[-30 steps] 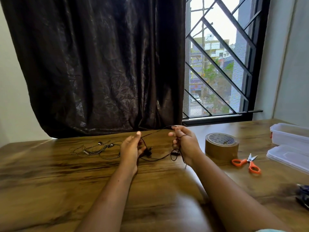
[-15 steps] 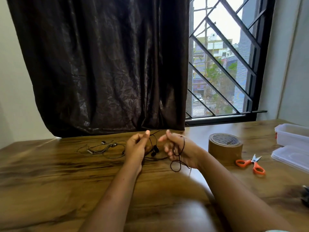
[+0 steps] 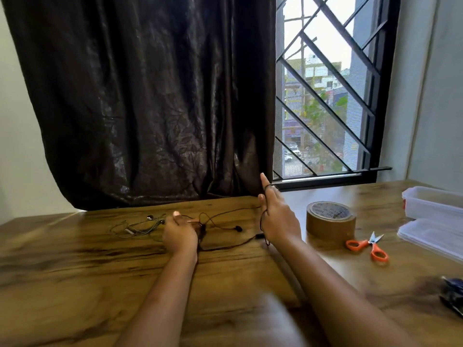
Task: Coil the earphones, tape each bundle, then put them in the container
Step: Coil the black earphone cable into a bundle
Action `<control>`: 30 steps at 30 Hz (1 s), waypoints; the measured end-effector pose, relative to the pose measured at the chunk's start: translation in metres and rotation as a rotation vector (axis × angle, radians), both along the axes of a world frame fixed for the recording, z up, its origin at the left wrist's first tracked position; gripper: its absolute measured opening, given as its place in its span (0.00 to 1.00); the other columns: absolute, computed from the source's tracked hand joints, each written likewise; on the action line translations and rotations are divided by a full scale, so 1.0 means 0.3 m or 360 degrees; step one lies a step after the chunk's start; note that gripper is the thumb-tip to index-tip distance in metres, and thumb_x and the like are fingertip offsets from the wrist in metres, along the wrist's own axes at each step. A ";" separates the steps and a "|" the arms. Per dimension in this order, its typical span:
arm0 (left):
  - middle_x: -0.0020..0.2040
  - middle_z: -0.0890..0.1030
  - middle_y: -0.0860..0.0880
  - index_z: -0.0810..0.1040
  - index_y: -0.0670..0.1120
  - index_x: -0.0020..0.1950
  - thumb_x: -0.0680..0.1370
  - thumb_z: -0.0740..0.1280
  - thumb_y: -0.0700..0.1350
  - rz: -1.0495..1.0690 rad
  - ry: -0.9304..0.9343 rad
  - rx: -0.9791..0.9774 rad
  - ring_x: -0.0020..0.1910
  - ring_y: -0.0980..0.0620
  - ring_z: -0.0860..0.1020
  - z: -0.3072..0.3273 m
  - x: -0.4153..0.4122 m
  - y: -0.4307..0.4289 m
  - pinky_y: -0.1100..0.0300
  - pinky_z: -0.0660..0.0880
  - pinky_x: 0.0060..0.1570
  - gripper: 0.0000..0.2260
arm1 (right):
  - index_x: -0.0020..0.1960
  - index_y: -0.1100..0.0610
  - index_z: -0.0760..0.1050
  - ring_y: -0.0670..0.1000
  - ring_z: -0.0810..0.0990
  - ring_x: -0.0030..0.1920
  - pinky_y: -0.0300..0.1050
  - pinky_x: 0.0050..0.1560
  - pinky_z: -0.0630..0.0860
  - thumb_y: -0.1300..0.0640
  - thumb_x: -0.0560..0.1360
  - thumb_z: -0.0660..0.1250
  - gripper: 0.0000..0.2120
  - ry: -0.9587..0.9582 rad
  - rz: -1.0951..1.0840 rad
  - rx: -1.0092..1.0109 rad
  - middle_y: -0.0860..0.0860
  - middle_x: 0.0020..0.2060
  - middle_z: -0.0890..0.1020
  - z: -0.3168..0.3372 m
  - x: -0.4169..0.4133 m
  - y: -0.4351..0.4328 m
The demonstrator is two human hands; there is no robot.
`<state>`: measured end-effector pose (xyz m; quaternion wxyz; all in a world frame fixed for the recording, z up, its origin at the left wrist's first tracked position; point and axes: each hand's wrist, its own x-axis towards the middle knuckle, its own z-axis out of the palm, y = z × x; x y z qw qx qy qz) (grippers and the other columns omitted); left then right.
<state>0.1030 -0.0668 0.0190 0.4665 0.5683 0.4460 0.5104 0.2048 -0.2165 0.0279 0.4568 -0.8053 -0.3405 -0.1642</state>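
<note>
The left grip is sitting low over the counter. Its fingers are curling in and pinching the thin black wired earphones where the cord is bunching just beside the knuckles. At about three o'clock from it, the right grip is standing on edge and staying wide, with its fingers stretching straight toward the curtain. The same cord is looping round the forefinger and trailing down the inner side of the palm toward the wrist.

Between the two, the rest of the cord is lying slack on the brown wood-grain counter, and one black bud is resting on the wood there.

At nine o'clock from the left grip, a second tangle of thin dark earphones with silvery buds is lying loose, just beside the hand. At three o'clock from the right grip, a brown roll of packing tape is lying flat. Beyond it, small orange-handled scissors are pointing their blades toward one o'clock.

Farther out toward the two o'clock corner, a clear rectangular plastic container is sitting at the counter's edge. A flat clear plastic lid is lying just on its near side.

At twelve o'clock, a dark brown crinkled curtain is hanging behind the counter. A black-barred window is showing at one o'clock.
</note>
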 end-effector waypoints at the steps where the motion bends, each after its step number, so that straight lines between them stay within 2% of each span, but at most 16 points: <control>1: 0.46 0.78 0.45 0.72 0.44 0.54 0.83 0.52 0.48 -0.0026 -0.0100 -0.0027 0.43 0.46 0.77 0.004 -0.001 -0.002 0.53 0.73 0.43 0.12 | 0.75 0.36 0.48 0.59 0.76 0.59 0.51 0.50 0.74 0.47 0.83 0.47 0.22 -0.0038 -0.0098 -0.0075 0.48 0.74 0.62 -0.003 0.008 0.002; 3: 0.44 0.78 0.47 0.68 0.48 0.53 0.84 0.50 0.48 -0.0125 -0.0336 -0.0103 0.37 0.49 0.76 0.011 -0.007 -0.008 0.57 0.71 0.37 0.09 | 0.76 0.37 0.45 0.62 0.75 0.60 0.51 0.49 0.72 0.49 0.83 0.47 0.24 -0.0004 -0.0266 -0.0199 0.53 0.75 0.60 -0.006 0.024 -0.001; 5: 0.46 0.79 0.46 0.65 0.50 0.53 0.84 0.48 0.47 -0.0248 -0.0495 -0.0169 0.33 0.51 0.75 0.016 -0.016 -0.018 0.59 0.70 0.33 0.07 | 0.76 0.39 0.44 0.62 0.72 0.63 0.49 0.47 0.68 0.52 0.82 0.50 0.27 0.0074 -0.0385 -0.0341 0.55 0.75 0.59 -0.016 0.034 -0.005; 6: 0.48 0.79 0.46 0.64 0.50 0.54 0.84 0.48 0.48 -0.0311 -0.0519 -0.0185 0.32 0.50 0.76 0.017 -0.016 -0.022 0.58 0.72 0.33 0.07 | 0.77 0.40 0.45 0.62 0.69 0.64 0.49 0.47 0.68 0.54 0.81 0.52 0.28 0.0101 -0.0418 -0.0420 0.55 0.74 0.59 -0.018 0.031 -0.008; 9: 0.52 0.78 0.47 0.62 0.50 0.55 0.84 0.46 0.49 -0.0470 -0.0520 -0.0233 0.36 0.45 0.79 0.029 -0.011 -0.039 0.50 0.77 0.44 0.08 | 0.77 0.46 0.51 0.61 0.64 0.68 0.52 0.52 0.72 0.60 0.77 0.55 0.30 0.0121 -0.0394 -0.0537 0.53 0.73 0.61 -0.017 0.021 -0.001; 13: 0.53 0.76 0.48 0.61 0.51 0.55 0.84 0.48 0.49 -0.0579 -0.0471 -0.0304 0.40 0.43 0.80 0.024 -0.002 -0.033 0.47 0.78 0.45 0.05 | 0.76 0.48 0.53 0.59 0.61 0.69 0.53 0.57 0.72 0.60 0.77 0.56 0.30 -0.0017 -0.0410 -0.0617 0.52 0.72 0.63 -0.011 0.005 0.018; 15: 0.55 0.75 0.46 0.61 0.51 0.55 0.83 0.52 0.45 -0.0570 -0.0258 -0.0183 0.47 0.44 0.78 0.011 0.004 -0.020 0.46 0.77 0.50 0.02 | 0.76 0.49 0.55 0.60 0.61 0.70 0.54 0.57 0.72 0.59 0.76 0.58 0.29 -0.0014 -0.0416 -0.0722 0.53 0.73 0.62 -0.010 -0.006 0.021; 17: 0.57 0.74 0.45 0.60 0.51 0.57 0.81 0.57 0.39 -0.0638 0.0025 0.0054 0.52 0.46 0.75 -0.007 0.009 -0.010 0.52 0.73 0.52 0.10 | 0.72 0.52 0.61 0.60 0.62 0.69 0.53 0.58 0.71 0.58 0.76 0.60 0.25 -0.0045 -0.0412 -0.0807 0.53 0.71 0.64 -0.008 -0.020 0.022; 19: 0.55 0.76 0.47 0.60 0.52 0.63 0.77 0.64 0.36 -0.0765 0.0300 0.0224 0.53 0.48 0.75 -0.023 0.006 -0.009 0.55 0.71 0.50 0.21 | 0.66 0.53 0.66 0.59 0.64 0.68 0.53 0.58 0.70 0.57 0.75 0.61 0.20 -0.0127 -0.0379 -0.0855 0.53 0.67 0.70 -0.008 -0.033 0.030; 21: 0.52 0.77 0.48 0.56 0.55 0.70 0.73 0.70 0.37 -0.0814 0.0668 0.0436 0.52 0.49 0.77 -0.036 0.002 -0.016 0.56 0.73 0.49 0.33 | 0.64 0.54 0.67 0.59 0.65 0.68 0.53 0.60 0.69 0.55 0.75 0.62 0.19 -0.0139 -0.0289 -0.0878 0.53 0.64 0.73 -0.010 -0.050 0.040; 23: 0.50 0.78 0.50 0.53 0.58 0.72 0.71 0.73 0.42 -0.0756 0.0960 0.0633 0.51 0.50 0.77 -0.044 0.000 -0.023 0.57 0.73 0.45 0.38 | 0.62 0.54 0.69 0.59 0.67 0.67 0.53 0.61 0.68 0.55 0.75 0.61 0.16 -0.0100 -0.0207 -0.0902 0.53 0.62 0.75 -0.013 -0.065 0.049; 26: 0.48 0.79 0.52 0.61 0.56 0.70 0.72 0.72 0.44 -0.0703 0.1083 0.0718 0.51 0.51 0.77 -0.040 0.009 -0.021 0.56 0.74 0.47 0.30 | 0.63 0.54 0.67 0.58 0.73 0.61 0.51 0.57 0.70 0.59 0.76 0.59 0.15 -0.0077 -0.0181 -0.0906 0.55 0.58 0.78 -0.018 -0.062 0.048; 28: 0.45 0.78 0.54 0.68 0.54 0.64 0.73 0.70 0.42 -0.0698 0.1125 0.0726 0.48 0.53 0.77 -0.038 0.012 -0.016 0.56 0.76 0.48 0.23 | 0.72 0.51 0.59 0.58 0.75 0.59 0.52 0.56 0.71 0.62 0.76 0.58 0.25 0.0007 -0.0142 -0.0813 0.56 0.57 0.78 -0.020 -0.047 0.041; 30: 0.46 0.79 0.54 0.71 0.53 0.60 0.74 0.68 0.41 -0.0671 0.1192 0.0766 0.49 0.52 0.77 -0.039 0.013 -0.017 0.55 0.76 0.49 0.16 | 0.77 0.43 0.44 0.59 0.76 0.57 0.52 0.55 0.71 0.63 0.76 0.58 0.37 0.0051 -0.0093 -0.0750 0.56 0.57 0.78 -0.026 -0.035 0.032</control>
